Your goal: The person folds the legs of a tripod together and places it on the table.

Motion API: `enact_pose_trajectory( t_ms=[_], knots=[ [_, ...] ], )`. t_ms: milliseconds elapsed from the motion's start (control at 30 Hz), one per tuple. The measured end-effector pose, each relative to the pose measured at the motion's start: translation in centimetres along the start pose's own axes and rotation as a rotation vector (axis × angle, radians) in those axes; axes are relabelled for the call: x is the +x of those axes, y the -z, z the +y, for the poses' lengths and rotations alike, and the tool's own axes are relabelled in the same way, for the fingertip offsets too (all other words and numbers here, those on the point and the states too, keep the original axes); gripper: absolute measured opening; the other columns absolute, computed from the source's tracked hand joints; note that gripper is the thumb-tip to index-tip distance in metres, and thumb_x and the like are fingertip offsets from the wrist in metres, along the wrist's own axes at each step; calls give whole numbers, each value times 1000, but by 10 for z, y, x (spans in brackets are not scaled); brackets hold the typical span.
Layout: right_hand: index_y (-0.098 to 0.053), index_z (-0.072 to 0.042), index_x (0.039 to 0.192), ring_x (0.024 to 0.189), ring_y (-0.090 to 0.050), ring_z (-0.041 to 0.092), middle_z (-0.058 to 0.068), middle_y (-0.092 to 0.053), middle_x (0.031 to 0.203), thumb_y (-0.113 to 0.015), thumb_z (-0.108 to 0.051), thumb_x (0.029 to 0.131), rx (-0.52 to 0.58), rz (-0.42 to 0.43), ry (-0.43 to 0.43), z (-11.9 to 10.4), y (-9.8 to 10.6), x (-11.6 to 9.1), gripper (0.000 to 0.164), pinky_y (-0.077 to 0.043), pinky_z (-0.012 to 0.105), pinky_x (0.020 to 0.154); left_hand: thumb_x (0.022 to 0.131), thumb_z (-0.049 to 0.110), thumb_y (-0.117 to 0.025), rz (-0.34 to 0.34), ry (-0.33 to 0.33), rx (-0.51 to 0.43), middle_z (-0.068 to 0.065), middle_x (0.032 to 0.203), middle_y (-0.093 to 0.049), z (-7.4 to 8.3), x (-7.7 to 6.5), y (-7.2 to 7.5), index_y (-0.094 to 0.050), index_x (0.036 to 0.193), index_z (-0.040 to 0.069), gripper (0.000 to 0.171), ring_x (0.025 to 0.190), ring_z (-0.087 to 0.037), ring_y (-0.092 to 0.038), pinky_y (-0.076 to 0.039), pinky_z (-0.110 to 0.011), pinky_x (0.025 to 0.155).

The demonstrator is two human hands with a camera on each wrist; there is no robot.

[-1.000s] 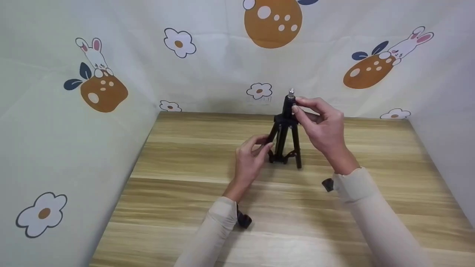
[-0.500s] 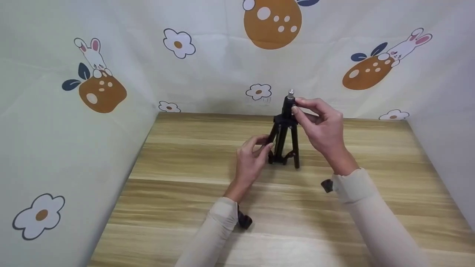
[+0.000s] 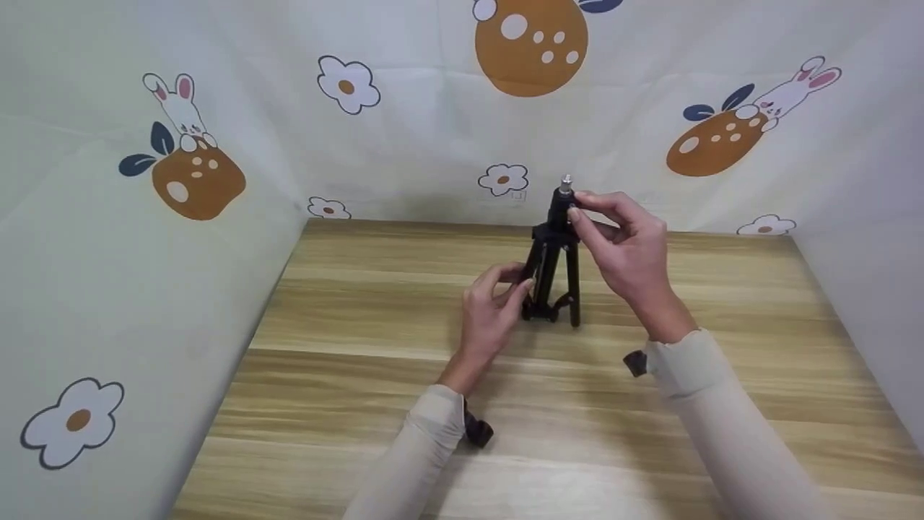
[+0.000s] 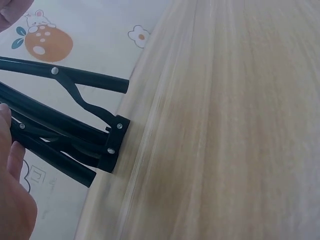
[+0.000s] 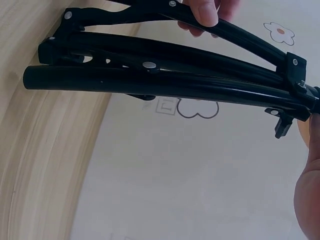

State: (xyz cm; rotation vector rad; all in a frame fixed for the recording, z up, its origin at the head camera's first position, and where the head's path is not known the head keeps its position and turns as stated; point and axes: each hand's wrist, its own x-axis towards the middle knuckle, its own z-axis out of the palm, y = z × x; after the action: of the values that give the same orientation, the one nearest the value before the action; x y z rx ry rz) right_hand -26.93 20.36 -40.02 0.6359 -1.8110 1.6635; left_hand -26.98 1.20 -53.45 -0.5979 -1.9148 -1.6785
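Observation:
A small black tripod (image 3: 549, 274) stands near the back of the wooden table, its legs partly spread. A silver screw (image 3: 567, 185) tops its centre column. My right hand (image 3: 634, 245) pinches the column just below that screw between thumb and fingers. Lower down, my left hand (image 3: 487, 307) grips the left leg between thumb and fingers. In the left wrist view, hinged braces (image 4: 82, 97) join the legs to a bracket (image 4: 114, 144) at the column's foot. The right wrist view shows the near leg (image 5: 165, 85) lying close along the column, with a small lever (image 5: 283, 126) near the collar.
The table (image 3: 346, 404) has a light wood grain. Behind and to both sides hangs pale cloth (image 3: 411, 130) printed with oranges, rabbits and flowers. A black wrist camera (image 3: 476, 430) sits under the left cuff, another black camera (image 3: 636, 362) beside the right cuff.
The tripod's right leg has swung slightly inward, toward the centre column. Both hands keep their holds in nearly the same places.

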Motion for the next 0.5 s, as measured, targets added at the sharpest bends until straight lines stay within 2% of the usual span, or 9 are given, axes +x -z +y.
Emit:
enact_pose_trajectory(
  t_ms=[233,333,500],
  knots=[
    [-76,10,113,115,-79,20,9,-82,117,-77,11,94,19,-16,8,1,-2,1,19,-69,33,91,98,14,-81,37,3,-18,-10,108,-80,-3,-3,-3,-76,116,4,21,102,-21,-77,-70,-33,90],
    [-76,10,112,116,-79,20,9,-82,116,-77,11,94,23,-19,8,1,-2,1,19,-69,34,91,99,15,-81,39,11,-30,-10,109,-80,-4,-3,-5,-76,116,4,21,103,-21,-77,-69,-31,92],
    [-76,11,112,115,-79,20,9,-82,116,-77,12,94,26,-8,3,1,1,0,19,-69,33,91,99,18,-81,37,19,1,-11,108,-80,-3,-2,-9,-76,115,4,22,103,-21,-77,-68,-26,92]
  ],
)
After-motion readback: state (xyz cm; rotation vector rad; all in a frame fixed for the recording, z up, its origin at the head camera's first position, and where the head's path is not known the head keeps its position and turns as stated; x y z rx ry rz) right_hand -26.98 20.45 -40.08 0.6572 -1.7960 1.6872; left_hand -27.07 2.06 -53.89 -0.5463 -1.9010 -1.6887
